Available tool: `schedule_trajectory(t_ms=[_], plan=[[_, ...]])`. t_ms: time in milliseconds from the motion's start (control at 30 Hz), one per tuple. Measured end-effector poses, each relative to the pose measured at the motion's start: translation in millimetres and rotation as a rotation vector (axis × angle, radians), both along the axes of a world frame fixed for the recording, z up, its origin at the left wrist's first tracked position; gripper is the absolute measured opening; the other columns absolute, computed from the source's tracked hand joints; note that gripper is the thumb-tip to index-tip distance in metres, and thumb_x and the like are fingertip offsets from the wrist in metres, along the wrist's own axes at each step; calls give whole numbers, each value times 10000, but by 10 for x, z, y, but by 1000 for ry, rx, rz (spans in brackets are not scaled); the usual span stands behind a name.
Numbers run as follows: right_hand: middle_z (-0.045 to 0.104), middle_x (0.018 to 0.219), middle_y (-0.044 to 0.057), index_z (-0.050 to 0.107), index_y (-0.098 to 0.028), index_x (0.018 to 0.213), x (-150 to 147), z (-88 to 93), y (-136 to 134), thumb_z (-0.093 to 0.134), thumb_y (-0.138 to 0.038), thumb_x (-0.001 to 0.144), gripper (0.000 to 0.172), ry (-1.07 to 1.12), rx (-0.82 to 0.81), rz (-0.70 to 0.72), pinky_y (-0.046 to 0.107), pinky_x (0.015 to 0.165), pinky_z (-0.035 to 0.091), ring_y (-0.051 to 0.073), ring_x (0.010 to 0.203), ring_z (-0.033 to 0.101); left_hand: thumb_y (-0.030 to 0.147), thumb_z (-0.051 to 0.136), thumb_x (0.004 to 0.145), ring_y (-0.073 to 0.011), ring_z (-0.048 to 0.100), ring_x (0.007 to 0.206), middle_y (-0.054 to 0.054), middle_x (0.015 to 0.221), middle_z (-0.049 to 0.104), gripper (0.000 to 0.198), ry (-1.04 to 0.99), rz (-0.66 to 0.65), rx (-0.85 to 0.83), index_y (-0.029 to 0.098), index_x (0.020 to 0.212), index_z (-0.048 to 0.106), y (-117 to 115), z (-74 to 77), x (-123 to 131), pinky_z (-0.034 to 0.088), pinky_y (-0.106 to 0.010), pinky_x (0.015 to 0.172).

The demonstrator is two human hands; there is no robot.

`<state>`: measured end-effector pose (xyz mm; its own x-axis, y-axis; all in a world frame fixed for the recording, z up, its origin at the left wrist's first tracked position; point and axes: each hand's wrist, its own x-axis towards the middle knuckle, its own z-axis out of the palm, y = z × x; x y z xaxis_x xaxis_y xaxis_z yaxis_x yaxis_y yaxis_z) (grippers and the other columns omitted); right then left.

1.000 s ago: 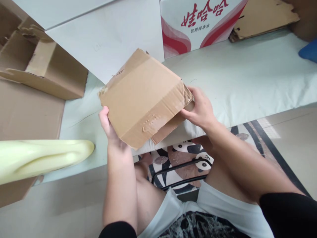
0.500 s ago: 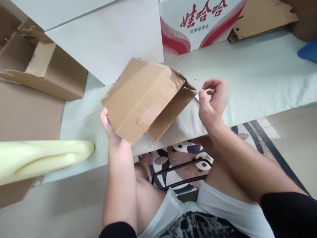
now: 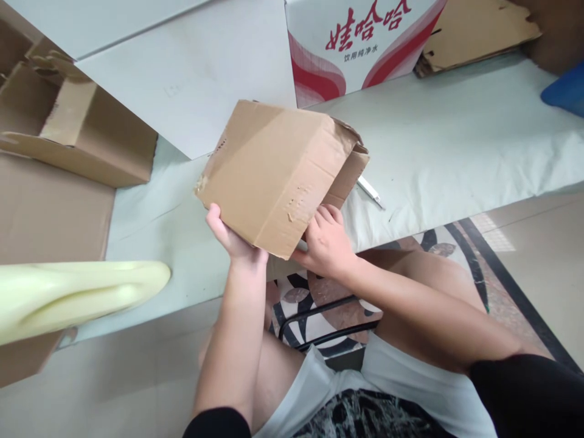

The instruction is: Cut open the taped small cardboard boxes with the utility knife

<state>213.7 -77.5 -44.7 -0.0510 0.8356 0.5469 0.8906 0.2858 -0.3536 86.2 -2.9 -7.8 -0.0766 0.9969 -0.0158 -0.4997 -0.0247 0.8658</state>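
A brown cardboard box (image 3: 269,164) is held tilted above the front edge of the table, its open end with loose flaps facing right. My left hand (image 3: 235,240) grips its lower left side, thumb on the near face and the other fingers hidden underneath. At the open end, my right hand (image 3: 326,240) is closed around the lower flap, its fingertips partly inside the opening. Torn, rough patches mark the cardboard near that end. Just right of the box, a slim white utility knife (image 3: 371,192) lies on the cloth.
A pale green cloth covers the table (image 3: 456,146). White cartons, one a red-printed water carton (image 3: 360,48), stand behind. Open cardboard boxes (image 3: 109,134) are at left, flattened cardboard (image 3: 479,30) at back right. A pale yellow plastic object (image 3: 91,292) juts in from the left.
My right hand has moved left and down from the air beside the box onto its lower flap. The box has shifted slightly right with my left hand, and the knife shows more.
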Motion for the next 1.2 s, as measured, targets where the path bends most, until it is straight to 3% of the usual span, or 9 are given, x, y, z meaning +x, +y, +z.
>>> schedule_trajectory(t_ms=[267, 400, 533, 633, 733, 800, 867, 967, 1200], plan=[[665, 739, 35, 646, -218, 813, 5, 42, 18, 533, -305, 977, 218, -62, 194, 109, 377, 800, 368, 206, 789, 552, 628, 361, 915, -283, 649, 1155, -106, 1241, 702, 561, -8, -28, -56, 227, 1199, 632, -34, 48, -64, 557, -355, 918], [729, 821, 20, 708, -224, 939, -9, 101, -38, 511, -380, 995, 258, -5, 211, 437, 359, 781, 413, 190, 806, 612, 614, 335, 957, -259, 670, 1012, -117, 1137, 735, 584, -69, -32, -69, 186, 1213, 638, -67, 97, -116, 560, -359, 864], [603, 590, -32, 576, -222, 648, -1, 191, -105, 473, -346, 1014, 400, 112, 187, 722, 324, 566, 370, 128, 541, 498, 569, 363, 973, -237, 674, 1023, -99, 1121, 741, 519, -82, -53, -32, 179, 1128, 669, -84, 161, -182, 557, -328, 863], [483, 491, -47, 449, -231, 565, 104, 271, -98, 494, -303, 995, 439, 256, 264, 647, 321, 482, 330, 114, 444, 403, 541, 350, 987, -236, 664, 1115, -98, 1196, 731, 513, -72, -74, 11, 180, 1158, 672, -87, 203, -215, 550, -320, 930], [638, 620, -8, 572, -232, 700, 333, 328, -4, 485, -203, 964, 279, 374, 277, 365, 301, 556, 477, 142, 574, 591, 542, 339, 977, -264, 640, 1239, -102, 1304, 701, 542, -65, -84, 21, 197, 1264, 643, -100, 240, -228, 525, -350, 1042], [783, 1030, 85, 692, -217, 986, 497, 332, 85, 484, -215, 958, 210, 339, 170, 170, 396, 862, 600, 225, 974, 732, 555, 342, 961, -302, 631, 1283, -95, 1346, 680, 560, -86, -117, 10, 221, 1324, 607, -123, 260, -223, 514, -402, 1080], [603, 1517, 141, 620, -201, 1367, 605, 296, 162, 494, -323, 980, 425, 236, -46, 72, 561, 1161, 479, 329, 1419, 556, 586, 355, 941, -344, 635, 1286, -98, 1355, 668, 593, -114, -165, -15, 239, 1369, 574, -159, 272, -207, 510, -464, 1086], [292, 1741, 87, 352, -255, 1632, 621, 187, 221, 436, -502, 1027, 658, 102, -383, 79, 672, 1251, 340, 391, 1607, 272, 654, 380, 916, -383, 622, 1306, -116, 1327, 673, 653, -132, -237, -52, 240, 1389, 555, -217, 277, -176, 491, -517, 1110], [324, 1727, 72, 333, -302, 1642, 480, -23, 240, 392, -599, 1045, 670, 30, -442, 119, 713, 1238, 336, 424, 1601, 271, 568, 472, 792, -381, 665, 1223, -153, 1219, 730, 685, -108, -236, -73, 173, 1342, 574, -186, 270, -199, 509, -494, 1089]])
